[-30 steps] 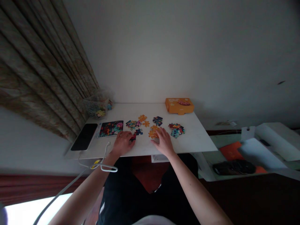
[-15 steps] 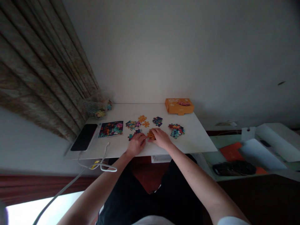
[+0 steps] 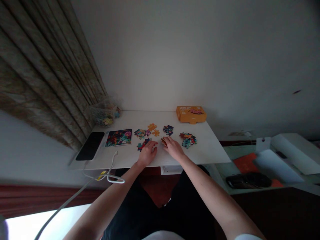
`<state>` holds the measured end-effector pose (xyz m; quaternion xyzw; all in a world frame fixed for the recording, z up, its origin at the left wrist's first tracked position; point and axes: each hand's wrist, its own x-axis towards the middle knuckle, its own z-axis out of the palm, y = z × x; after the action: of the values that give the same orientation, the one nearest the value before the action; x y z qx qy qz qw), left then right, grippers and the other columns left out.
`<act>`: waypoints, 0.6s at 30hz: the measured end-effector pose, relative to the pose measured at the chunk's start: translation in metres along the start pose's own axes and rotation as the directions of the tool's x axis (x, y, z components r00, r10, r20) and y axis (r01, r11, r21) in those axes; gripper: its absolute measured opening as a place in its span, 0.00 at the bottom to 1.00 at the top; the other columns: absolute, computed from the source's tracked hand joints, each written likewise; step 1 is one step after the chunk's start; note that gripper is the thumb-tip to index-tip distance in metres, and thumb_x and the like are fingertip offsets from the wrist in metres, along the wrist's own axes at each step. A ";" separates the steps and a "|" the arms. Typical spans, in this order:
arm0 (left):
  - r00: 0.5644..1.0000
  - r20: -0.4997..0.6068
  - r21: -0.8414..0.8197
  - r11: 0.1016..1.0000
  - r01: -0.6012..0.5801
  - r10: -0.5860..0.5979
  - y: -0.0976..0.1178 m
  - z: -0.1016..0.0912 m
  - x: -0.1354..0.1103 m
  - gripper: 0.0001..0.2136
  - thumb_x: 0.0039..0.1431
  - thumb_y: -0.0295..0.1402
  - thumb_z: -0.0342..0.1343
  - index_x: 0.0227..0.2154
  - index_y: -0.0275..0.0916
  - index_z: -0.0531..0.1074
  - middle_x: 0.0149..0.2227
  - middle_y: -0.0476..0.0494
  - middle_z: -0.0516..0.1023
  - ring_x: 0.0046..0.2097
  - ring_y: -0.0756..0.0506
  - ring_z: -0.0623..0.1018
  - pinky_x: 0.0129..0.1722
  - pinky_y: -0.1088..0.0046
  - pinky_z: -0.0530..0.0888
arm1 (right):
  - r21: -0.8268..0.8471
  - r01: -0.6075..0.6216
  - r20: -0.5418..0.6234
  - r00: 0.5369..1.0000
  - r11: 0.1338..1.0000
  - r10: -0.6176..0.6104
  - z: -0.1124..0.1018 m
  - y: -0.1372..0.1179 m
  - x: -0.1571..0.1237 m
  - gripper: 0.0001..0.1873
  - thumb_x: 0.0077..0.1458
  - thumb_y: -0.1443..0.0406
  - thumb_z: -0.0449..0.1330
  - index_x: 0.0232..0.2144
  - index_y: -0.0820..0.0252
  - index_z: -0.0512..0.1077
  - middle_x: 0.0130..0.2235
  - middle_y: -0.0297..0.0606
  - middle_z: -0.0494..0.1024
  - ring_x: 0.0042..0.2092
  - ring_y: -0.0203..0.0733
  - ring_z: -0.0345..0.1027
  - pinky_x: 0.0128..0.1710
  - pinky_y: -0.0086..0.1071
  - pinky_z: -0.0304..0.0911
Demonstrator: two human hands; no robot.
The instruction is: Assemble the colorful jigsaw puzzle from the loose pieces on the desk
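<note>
I sit at a white table (image 3: 207,150) with jigsaw pieces spread on it. My left hand (image 3: 148,153) lies flat on the table, fingers stretched out, beside a small joined cluster of dark pieces (image 3: 142,144). My right hand (image 3: 174,147) is closed on a few orange-backed pieces (image 3: 164,141), lifted on edge just off the table. More clusters lie beyond: a colourful group (image 3: 142,133), two orange face-down pieces (image 3: 153,129), a dark group (image 3: 168,129) and a pile at the right (image 3: 188,139).
A picture card (image 3: 118,137) and a black phone (image 3: 90,150) lie at the left, with a white cable (image 3: 110,170) hanging off the edge. An orange box (image 3: 191,113) stands at the back. A clear bag of pieces (image 3: 103,113) sits by the curtain. A low shelf stands to the right.
My left hand slid right from the dark cluster toward the middle. My right hand gathered the orange pieces that lay flat and now holds them raised.
</note>
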<state>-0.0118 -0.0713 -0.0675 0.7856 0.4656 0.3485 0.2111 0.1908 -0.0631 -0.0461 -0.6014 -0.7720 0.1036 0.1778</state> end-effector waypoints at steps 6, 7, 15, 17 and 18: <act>0.997 -0.058 0.179 0.982 0.062 -0.052 -0.018 -0.014 0.047 0.16 0.63 0.26 0.52 0.52 0.42 0.75 0.53 0.39 0.78 0.55 0.40 0.77 0.58 0.59 0.74 | 0.448 -0.205 -0.171 0.936 0.870 0.308 0.016 0.007 0.011 0.22 0.61 0.62 0.58 0.56 0.59 0.69 0.44 0.43 0.83 0.40 0.46 0.79 0.42 0.38 0.74; 0.996 -0.039 0.235 0.969 0.082 -0.075 -0.021 -0.016 0.060 0.16 0.63 0.28 0.54 0.54 0.42 0.74 0.54 0.38 0.78 0.55 0.39 0.77 0.59 0.58 0.73 | 0.524 -0.230 -0.148 0.923 0.820 0.354 0.021 0.005 0.012 0.21 0.59 0.60 0.59 0.54 0.58 0.70 0.42 0.41 0.82 0.38 0.46 0.78 0.39 0.38 0.74; 0.868 0.357 0.549 0.829 0.105 -0.346 -0.031 -0.011 0.134 0.42 0.49 0.53 0.70 0.65 0.44 0.65 0.70 0.28 0.62 0.68 0.25 0.64 0.66 0.43 0.59 | 0.391 -0.198 -0.230 0.925 0.899 0.304 0.042 -0.027 -0.002 0.14 0.60 0.61 0.57 0.48 0.59 0.71 0.43 0.44 0.81 0.46 0.49 0.75 0.49 0.40 0.68; 0.858 0.393 0.550 0.833 0.069 -0.330 -0.034 -0.009 0.140 0.38 0.51 0.51 0.69 0.63 0.43 0.68 0.67 0.27 0.66 0.64 0.26 0.69 0.62 0.48 0.65 | 0.289 -0.170 -0.273 0.929 0.942 0.252 0.041 -0.032 -0.005 0.14 0.61 0.63 0.57 0.48 0.60 0.72 0.46 0.47 0.80 0.49 0.51 0.73 0.53 0.40 0.66; 0.860 0.396 0.547 0.835 0.060 -0.322 -0.036 -0.008 0.143 0.36 0.52 0.50 0.68 0.61 0.42 0.69 0.65 0.27 0.68 0.62 0.27 0.71 0.60 0.51 0.68 | 0.243 -0.162 -0.282 0.931 0.956 0.230 0.040 -0.033 -0.006 0.15 0.61 0.64 0.58 0.49 0.61 0.73 0.46 0.48 0.80 0.50 0.51 0.72 0.53 0.40 0.66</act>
<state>0.0073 0.0711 -0.0352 0.8212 0.5543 -0.0155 0.1342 0.1467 -0.0750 -0.0714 -0.6618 -0.6546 0.1093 0.3486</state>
